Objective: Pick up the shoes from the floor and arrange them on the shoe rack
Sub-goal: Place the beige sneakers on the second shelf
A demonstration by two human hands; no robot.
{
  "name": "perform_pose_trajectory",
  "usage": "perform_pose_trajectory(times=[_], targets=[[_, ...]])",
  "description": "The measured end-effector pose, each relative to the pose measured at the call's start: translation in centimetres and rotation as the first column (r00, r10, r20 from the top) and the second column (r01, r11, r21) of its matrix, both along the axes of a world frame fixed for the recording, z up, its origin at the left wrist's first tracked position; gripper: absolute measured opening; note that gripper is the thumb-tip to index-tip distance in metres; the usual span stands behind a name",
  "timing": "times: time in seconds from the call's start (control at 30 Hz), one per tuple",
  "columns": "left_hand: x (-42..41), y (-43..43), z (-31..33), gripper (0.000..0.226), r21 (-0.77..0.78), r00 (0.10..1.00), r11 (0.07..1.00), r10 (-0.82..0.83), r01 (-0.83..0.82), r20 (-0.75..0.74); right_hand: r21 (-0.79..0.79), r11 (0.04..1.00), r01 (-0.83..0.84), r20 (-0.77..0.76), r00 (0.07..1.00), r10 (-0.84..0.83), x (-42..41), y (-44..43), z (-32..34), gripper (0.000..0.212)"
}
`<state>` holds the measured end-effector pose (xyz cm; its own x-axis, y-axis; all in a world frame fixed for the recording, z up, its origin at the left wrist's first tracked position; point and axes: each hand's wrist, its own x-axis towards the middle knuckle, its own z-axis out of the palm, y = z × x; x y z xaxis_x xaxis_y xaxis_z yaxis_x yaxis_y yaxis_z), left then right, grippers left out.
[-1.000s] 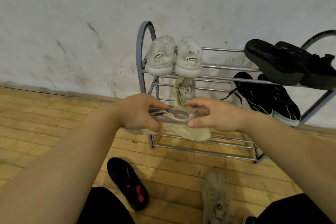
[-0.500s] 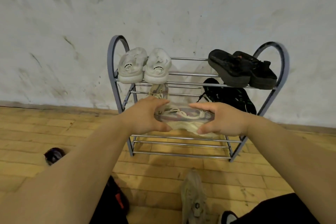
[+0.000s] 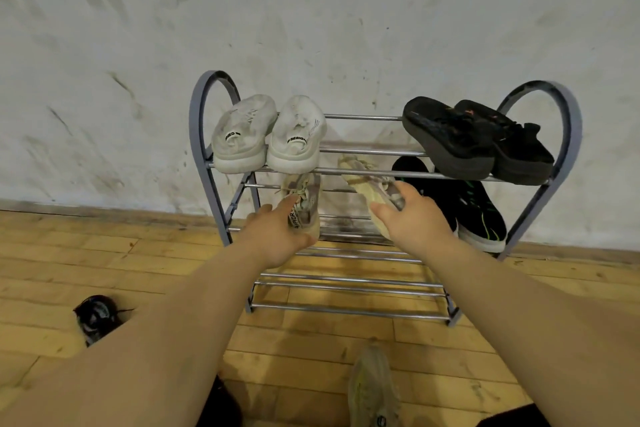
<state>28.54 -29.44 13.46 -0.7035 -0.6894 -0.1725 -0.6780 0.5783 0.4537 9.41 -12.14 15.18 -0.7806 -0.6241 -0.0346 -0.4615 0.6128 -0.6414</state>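
Your left forearm (image 3: 166, 333) and right forearm (image 3: 526, 315) are bare, skin showing from the near edge of view to the wrists. Your left hand (image 3: 277, 239) and right hand (image 3: 412, 222) are bare too. Lower down you wear black: one fold of black fabric (image 3: 221, 406) shows beneath your left forearm, a second black patch (image 3: 512, 419) beneath your right, both at the near edge of the wooden floor (image 3: 311, 350). The cloth looks plain and matte; shorts or trousers, you cannot tell.

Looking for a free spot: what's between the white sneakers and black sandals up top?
Only bare rack rails between white sneakers and black sandals, head view.
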Motion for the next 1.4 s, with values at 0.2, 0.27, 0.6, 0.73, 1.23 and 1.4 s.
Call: perform_pose_trajectory(times=[0.2, 0.27, 0.6, 0.73, 1.23, 1.4], targets=[[-2.0, -1.0, -2.6, 0.102, 0.044, 0.999, 0.999, -0.027, 0.025, 0.044, 0.067, 0.994, 0.085, 0.084, 0.992, -0.09, -0.8, -4.9, -2.8, 0.081], [-2.3, -1.0, -3.2, 0.104, 0.05, 0.998, 0.999, -0.025, 0.022, 0.053, 0.173, 0.983, -0.054, 0.118, 0.992, 0.034, -1.0, -4.7, -3.7, 0.097], [-2.6, -2.5, -4.0, 0.092, -0.03, 0.997, 0.997, 0.069, -0.068, 0.043, 0.17, 0.974, -0.15, 0.01, 0.989, 0.15, -1.2, -4.0, -4.6, 0.099], [-0.6, -4.5, -4.2, 0.092, -0.046, 0.973, 0.975, 0.221, -0.218, 0.065, 0.117, 0.982, -0.145, 0.003, 0.989, 0.146, -0.3, -4.9, -5.0, 0.097], [2.1, -5.1, -4.3, 0.08, -0.094, 0.946, 0.942, 0.323, -0.321, 0.013, 0.087, 0.99, -0.114, 0.002, 0.993, 0.114, 0.4, -5.9, -5.7, 0.096], [3.2, -5.9, -4.5, 0.073, -0.09, 0.965, 0.961, 0.263, -0.261, 0.015, 0.067, 0.983, -0.168, -0.012, 0.985, 0.17, 3.0, -8.5, -5.9, 0.094]])
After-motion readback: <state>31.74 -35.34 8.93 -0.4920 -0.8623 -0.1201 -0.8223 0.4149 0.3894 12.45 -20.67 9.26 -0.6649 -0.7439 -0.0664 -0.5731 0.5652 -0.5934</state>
